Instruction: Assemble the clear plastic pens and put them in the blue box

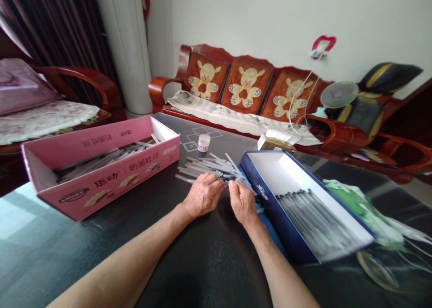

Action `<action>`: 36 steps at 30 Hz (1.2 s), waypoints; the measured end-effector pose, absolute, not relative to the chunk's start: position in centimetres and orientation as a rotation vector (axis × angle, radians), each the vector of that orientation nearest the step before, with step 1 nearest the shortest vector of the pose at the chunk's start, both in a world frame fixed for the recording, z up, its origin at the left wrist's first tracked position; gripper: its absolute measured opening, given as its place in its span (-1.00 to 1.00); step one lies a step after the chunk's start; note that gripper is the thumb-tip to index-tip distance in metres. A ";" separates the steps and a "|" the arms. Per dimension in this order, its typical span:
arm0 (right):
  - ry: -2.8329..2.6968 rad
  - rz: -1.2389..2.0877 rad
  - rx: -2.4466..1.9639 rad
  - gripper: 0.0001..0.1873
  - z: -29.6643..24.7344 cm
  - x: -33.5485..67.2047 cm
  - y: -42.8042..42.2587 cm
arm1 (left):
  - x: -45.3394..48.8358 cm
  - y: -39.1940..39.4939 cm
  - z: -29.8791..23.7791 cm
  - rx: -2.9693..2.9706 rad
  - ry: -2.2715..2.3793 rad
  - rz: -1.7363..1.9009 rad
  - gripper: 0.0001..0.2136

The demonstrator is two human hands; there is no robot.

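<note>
My left hand [205,194] and my right hand [241,201] are close together above the dark table, fingertips pinched. Between the fingertips is a small greyish piece, mostly hidden, so I cannot tell its kind. Just beyond my hands lies a loose pile of thin whitish sticks [212,165]. Right of my right hand, a blue box [270,204] with a white inside holds a row of slim translucent grey sticks [313,222] with dark ends. On the left stands a pink carton [111,177] holding many similar thin pale sticks [111,158].
A small white cup [204,143] stands beyond the pile. A tissue-like pack [275,140] is behind the blue box. Green-and-white plastic bags [357,204] lie at the right, beside a clear ring-shaped object [378,270]. A wooden sofa [232,81] stands past the table [216,263].
</note>
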State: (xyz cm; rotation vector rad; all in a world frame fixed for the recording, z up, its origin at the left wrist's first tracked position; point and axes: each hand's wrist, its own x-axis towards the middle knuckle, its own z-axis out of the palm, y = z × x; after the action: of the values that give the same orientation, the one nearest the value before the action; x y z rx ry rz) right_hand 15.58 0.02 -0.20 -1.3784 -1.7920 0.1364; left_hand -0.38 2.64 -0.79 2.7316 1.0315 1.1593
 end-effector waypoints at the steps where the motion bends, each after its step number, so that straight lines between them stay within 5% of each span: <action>1: -1.801 0.131 -1.361 -0.66 -0.2 15.6 0.0 | -0.4 2.6 -0.8 2.728 1.034 1.160 -0.75; 10: -1.799 0.108 -1.419 -0.58 -0.2 15.4 -0.1 | -0.4 2.7 -1.1 2.732 1.007 1.132 -0.75; 16: -1.837 0.082 -1.353 -0.70 -0.2 15.4 -0.1 | -0.4 2.6 -0.9 2.726 1.019 1.139 -0.75; 26: -1.759 0.166 -1.428 -0.55 -0.2 15.4 0.0 | -0.4 2.6 -0.9 2.732 1.006 1.199 -0.77; 31: -1.337 0.386 -1.525 -0.51 -0.2 15.7 0.4 | -0.4 2.5 -0.6 2.428 1.168 1.553 -0.80; 36: -1.283 0.653 -1.425 -0.50 0.0 15.3 0.2 | -0.3 3.0 -0.8 1.827 1.208 1.416 -0.70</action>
State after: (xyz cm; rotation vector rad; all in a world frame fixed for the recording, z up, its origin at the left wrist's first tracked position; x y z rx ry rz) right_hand 15.32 0.21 0.05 -1.4252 -1.2834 0.6535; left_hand -0.26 3.05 -0.77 1.8269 1.2083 1.4155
